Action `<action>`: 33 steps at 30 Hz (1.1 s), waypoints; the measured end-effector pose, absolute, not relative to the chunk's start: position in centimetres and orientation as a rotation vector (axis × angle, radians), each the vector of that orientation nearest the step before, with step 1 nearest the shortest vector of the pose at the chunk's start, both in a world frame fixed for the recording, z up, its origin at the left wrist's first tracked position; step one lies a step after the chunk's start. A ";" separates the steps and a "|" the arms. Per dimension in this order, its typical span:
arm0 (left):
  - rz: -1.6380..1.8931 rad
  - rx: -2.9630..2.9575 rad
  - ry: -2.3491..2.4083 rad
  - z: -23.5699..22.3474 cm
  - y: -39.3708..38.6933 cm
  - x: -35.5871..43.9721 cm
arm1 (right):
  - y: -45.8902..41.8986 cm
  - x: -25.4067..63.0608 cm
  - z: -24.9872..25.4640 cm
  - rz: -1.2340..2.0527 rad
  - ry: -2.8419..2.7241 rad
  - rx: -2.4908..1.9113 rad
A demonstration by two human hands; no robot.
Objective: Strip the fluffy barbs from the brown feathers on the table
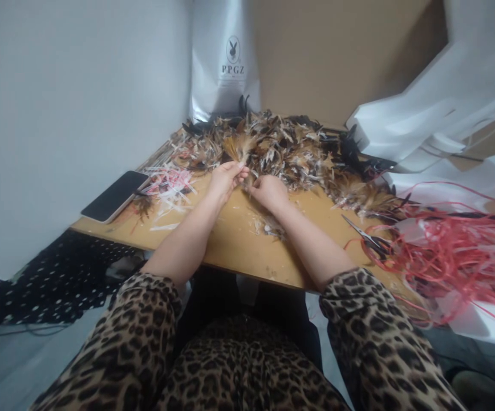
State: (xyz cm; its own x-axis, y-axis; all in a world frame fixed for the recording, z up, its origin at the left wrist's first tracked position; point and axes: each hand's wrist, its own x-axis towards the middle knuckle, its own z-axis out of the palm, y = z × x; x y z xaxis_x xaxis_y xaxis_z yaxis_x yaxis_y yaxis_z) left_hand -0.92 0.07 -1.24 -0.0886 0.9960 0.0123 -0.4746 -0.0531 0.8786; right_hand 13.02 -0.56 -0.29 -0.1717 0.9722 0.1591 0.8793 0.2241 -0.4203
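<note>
My left hand [227, 178] pinches a small bunch of golden-brown feathers [238, 147] by its lower end, the tips fanning upward. Just to the right, my right hand [268, 191] is closed at the fingertips, close to the left fingers. A wisp of something pale shows at its fingertips, too blurred to name. Behind both hands spreads a large heap of brown, black and white feathers [294, 145]. White feather scraps [268, 227] lie on the wooden table [247, 251] below my right wrist.
A phone [114, 197] lies at the table's left edge, beside pink and white strips [170, 184]. Scissors [367, 237] rest at right, near a tangle of red string [457, 257]. A white printed bag [226, 63] stands behind; white sheeting [435, 108] hangs at right.
</note>
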 end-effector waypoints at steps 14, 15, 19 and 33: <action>1.313 0.717 0.780 -1.1 -0.3 -0.5 | -0.5 16.0 -0.9 1.345 -1.040 -1.075; 1.269 0.736 0.775 -1.1 -0.5 -0.3 | -0.6 16.1 -0.8 1.369 -0.990 -1.036; 1.098 0.791 0.778 -1.2 -1.3 0.4 | -0.8 16.1 -0.6 1.358 -0.928 -0.984; 1.047 0.698 0.710 -1.3 -1.3 0.7 | -0.7 16.1 -1.2 1.545 -1.032 -0.841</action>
State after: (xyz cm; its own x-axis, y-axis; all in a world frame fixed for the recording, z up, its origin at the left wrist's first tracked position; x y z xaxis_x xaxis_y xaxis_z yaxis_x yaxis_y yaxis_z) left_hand 0.67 -1.31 -1.26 0.3299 0.9264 -0.1814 -0.5114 0.3369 0.7905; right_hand 16.09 -0.74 -1.16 -0.2051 0.9787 -0.0020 -0.3729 -0.0800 -0.9244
